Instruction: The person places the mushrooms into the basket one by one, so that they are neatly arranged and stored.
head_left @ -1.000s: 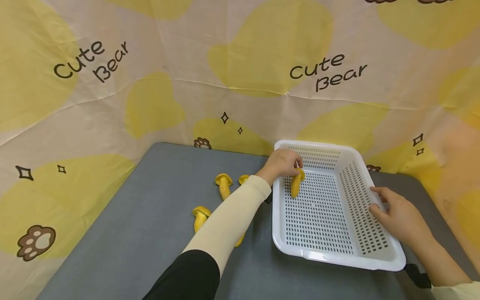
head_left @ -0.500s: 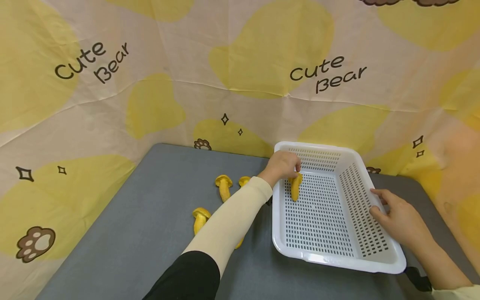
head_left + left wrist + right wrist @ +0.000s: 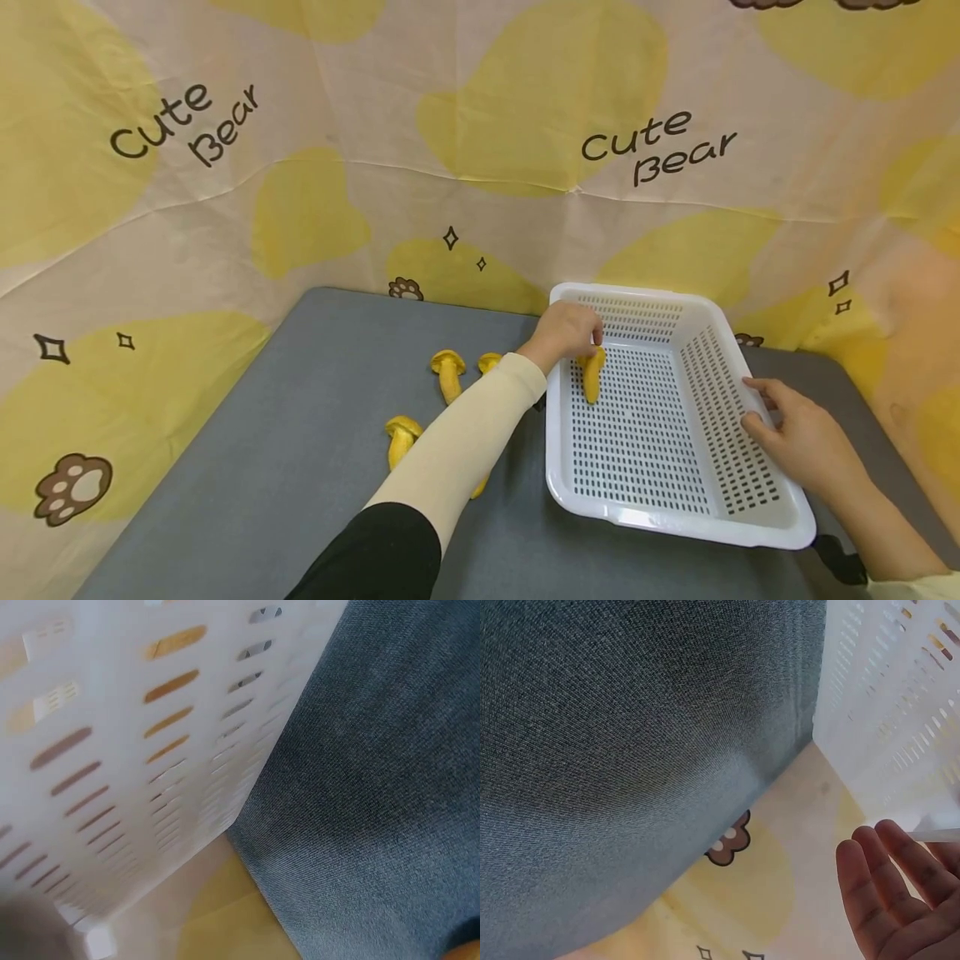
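Note:
A yellow mushroom (image 3: 592, 382) with a long stem is inside the white plastic basket (image 3: 630, 517), near its left wall, stem pointing down toward the basket floor. My left hand (image 3: 564, 332) reaches over the left rim and pinches this mushroom at its cap, which the fingers partly hide. At the opposite side, my right hand (image 3: 810, 437) holds the right rim, thumb over the top. The right wrist view shows its fingers (image 3: 870, 881) extended along the outside, under the rim. In the left wrist view, the slotted basket wall (image 3: 112, 750) fills one side and the left hand is hidden.
Left of the basket, several more yellow mushrooms lie on the grey table (image 3: 337, 367), including one mushroom (image 3: 448, 375) at the back and another mushroom (image 3: 402, 440) nearer. My left sleeve (image 3: 457, 450) partly covers others. A printed cloth (image 3: 510, 125) hangs behind the table.
Since one second ago, my left hand has lowered the mushroom slightly inside the basket, and its stem hangs straighter. Over the last half second both hands stay nearly still.

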Tool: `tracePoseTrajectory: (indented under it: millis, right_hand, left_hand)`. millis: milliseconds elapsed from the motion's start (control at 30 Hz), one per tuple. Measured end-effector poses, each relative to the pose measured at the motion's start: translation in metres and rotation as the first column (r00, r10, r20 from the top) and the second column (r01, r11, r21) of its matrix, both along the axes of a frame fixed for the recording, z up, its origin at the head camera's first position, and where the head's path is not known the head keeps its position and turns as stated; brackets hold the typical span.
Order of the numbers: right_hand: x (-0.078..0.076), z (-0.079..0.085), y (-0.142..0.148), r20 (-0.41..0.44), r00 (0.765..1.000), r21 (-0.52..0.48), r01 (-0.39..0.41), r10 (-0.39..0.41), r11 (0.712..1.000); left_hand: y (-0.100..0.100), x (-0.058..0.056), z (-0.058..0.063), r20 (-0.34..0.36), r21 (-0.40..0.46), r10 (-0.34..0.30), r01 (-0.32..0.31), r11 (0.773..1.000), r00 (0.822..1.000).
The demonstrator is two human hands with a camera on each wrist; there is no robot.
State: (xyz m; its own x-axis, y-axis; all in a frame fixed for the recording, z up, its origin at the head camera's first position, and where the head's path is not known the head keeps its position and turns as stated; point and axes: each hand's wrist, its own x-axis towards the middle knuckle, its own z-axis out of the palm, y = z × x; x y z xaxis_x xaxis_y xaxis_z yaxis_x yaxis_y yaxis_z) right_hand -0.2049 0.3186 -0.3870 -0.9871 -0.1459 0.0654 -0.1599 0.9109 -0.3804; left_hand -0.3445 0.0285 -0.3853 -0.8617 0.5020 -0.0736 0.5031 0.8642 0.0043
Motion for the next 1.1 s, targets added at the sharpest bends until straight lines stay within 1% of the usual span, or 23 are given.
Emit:
tracePoseTrajectory:
  millis: [300, 433, 533, 667, 767, 900, 1000, 1100]
  right_hand:
    - [0.002, -0.001, 0.0, 0.002, 1.0, 0.002, 0.001, -0.001, 1.0]
    - [0.002, -0.001, 0.0, -0.004, 1.0, 0.006, -0.001, 0.001, 1.0]
    - [0.003, -0.001, 0.0, -0.004, 1.0, 0.005, 0.002, -0.002, 1.0]
    - [0.003, -0.002, -0.001, 0.001, 1.0, 0.001, 0.011, -0.011, 1.0]
    - [0.004, -0.002, -0.001, -0.002, 1.0, -0.003, 0.017, -0.017, 1.0]
    - [0.004, -0.002, -0.001, 0.002, 1.0, -0.009, 0.019, -0.019, 1.0]
    - [0.004, -0.002, -0.002, -0.006, 1.0, -0.009, 0.017, -0.017, 1.0]
    - [0.005, -0.001, -0.003, -0.018, 1.0, -0.009, 0.015, -0.016, 1.0]
  left_hand:
    - [-0.001, 0.0, -0.002, -0.013, 0.043, -0.004, 0.004, 0.999, 1.0]
    - [-0.002, 0.002, -0.001, 0.011, 0.105, 0.01, -0.011, 0.994, 1.0]
    - [-0.005, 0.003, -0.002, 0.024, 0.191, 0.008, -0.013, 0.982, 1.0]
    - [-0.008, 0.003, -0.004, 0.018, 0.287, -0.006, 0.001, 0.958, 1.0]
    - [-0.008, 0.002, -0.006, 0.02, 0.328, -0.016, 0.008, 0.945, 1.0]
    - [-0.009, 0.001, -0.008, 0.023, 0.358, -0.031, 0.021, 0.933, 0.999]
    - [-0.01, 0.001, -0.008, -0.005, 0.383, -0.056, 0.054, 0.922, 0.998]
    - [-0.01, 0.002, -0.006, -0.073, 0.422, -0.081, 0.104, 0.901, 0.994]
